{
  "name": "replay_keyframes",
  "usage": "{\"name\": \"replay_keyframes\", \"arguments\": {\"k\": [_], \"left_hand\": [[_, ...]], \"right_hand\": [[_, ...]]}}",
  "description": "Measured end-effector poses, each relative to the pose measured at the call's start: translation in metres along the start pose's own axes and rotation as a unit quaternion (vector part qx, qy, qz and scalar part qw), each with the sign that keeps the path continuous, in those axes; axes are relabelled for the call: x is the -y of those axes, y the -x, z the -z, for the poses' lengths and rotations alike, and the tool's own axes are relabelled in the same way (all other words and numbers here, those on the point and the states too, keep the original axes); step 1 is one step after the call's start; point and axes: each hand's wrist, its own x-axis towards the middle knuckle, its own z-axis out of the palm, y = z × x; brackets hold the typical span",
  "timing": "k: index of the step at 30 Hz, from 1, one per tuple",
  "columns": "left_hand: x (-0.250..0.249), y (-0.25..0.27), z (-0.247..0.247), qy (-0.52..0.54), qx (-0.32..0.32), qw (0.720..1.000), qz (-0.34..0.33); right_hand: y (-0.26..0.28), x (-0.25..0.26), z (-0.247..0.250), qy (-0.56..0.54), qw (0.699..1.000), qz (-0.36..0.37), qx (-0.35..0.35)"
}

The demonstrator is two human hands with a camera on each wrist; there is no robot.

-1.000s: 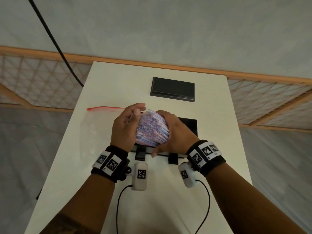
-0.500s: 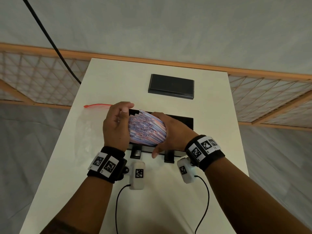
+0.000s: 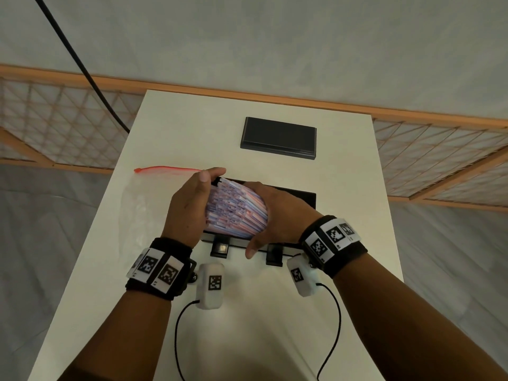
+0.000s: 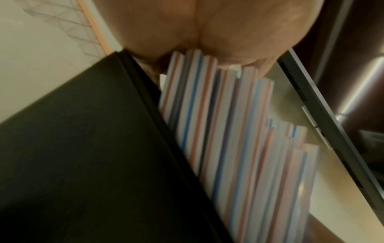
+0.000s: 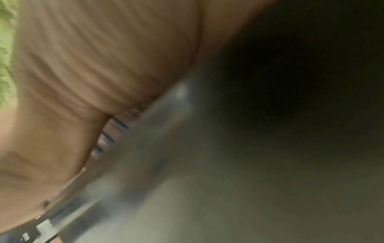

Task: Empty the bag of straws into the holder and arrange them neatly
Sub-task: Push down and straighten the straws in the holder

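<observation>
A thick bundle of red-, blue- and white-striped straws (image 3: 236, 210) sits between my two hands, low in the open black holder (image 3: 302, 196) at the middle of the table. My left hand (image 3: 189, 204) grips the bundle's left side, its thumb hooked over the far end. My right hand (image 3: 277, 213) wraps the right side, thumb at the near edge. In the left wrist view the straws (image 4: 228, 131) run along the holder's black wall (image 4: 83, 156). The right wrist view is blurred; only a few straw ends (image 5: 116, 129) show under the palm. The clear zip bag (image 3: 143, 204) with a red seal lies flat to the left.
The holder's black lid (image 3: 277, 138) lies at the far middle of the white table (image 3: 247, 325). Two black feet (image 3: 220, 247) stick out at the holder's near edge. A black cable (image 3: 82, 67) hangs at the far left. The table's edges drop to a grey floor on both sides.
Both hands have lowered the straw bundle from above the holder down into it, moving slightly away from me. The bag has not moved.
</observation>
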Motion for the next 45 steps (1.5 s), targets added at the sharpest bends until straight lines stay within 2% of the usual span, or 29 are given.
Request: {"name": "replay_keyframes", "arguments": {"k": [5,12,19,25,29,34,36,41,45], "left_hand": [[0.006,0.0,0.005,0.009,0.017,1.0,-0.007],[0.012,-0.001,0.005,0.038,-0.037,0.998,-0.02],[0.021,-0.007,0.007,0.041,0.024,0.999,-0.003],[0.027,-0.011,0.007,0.033,0.023,0.999,-0.011],[0.03,-0.011,0.003,0.026,0.003,1.0,-0.011],[0.028,-0.012,-0.002,0.026,0.018,0.999,0.007],[0.026,-0.014,-0.001,0.014,0.031,0.999,0.013],[0.022,-0.017,-0.001,-0.004,0.064,0.998,0.006],[0.025,-0.018,-0.003,0.015,0.032,0.999,-0.002]], "right_hand": [[-0.004,0.002,-0.001,-0.031,0.999,0.001,0.02],[-0.007,0.007,0.0,-0.009,1.0,0.01,0.012],[-0.012,0.006,-0.001,-0.04,0.999,-0.004,0.03],[-0.014,0.006,0.003,-0.07,0.996,-0.02,0.041],[-0.013,0.01,0.005,-0.002,0.999,-0.029,0.03],[-0.013,0.014,0.003,0.121,0.992,-0.03,-0.023],[-0.014,0.012,0.0,0.112,0.993,-0.038,-0.028],[-0.01,0.006,-0.005,0.007,1.0,-0.014,-0.023],[-0.006,0.009,-0.006,0.066,0.997,-0.016,-0.045]]}}
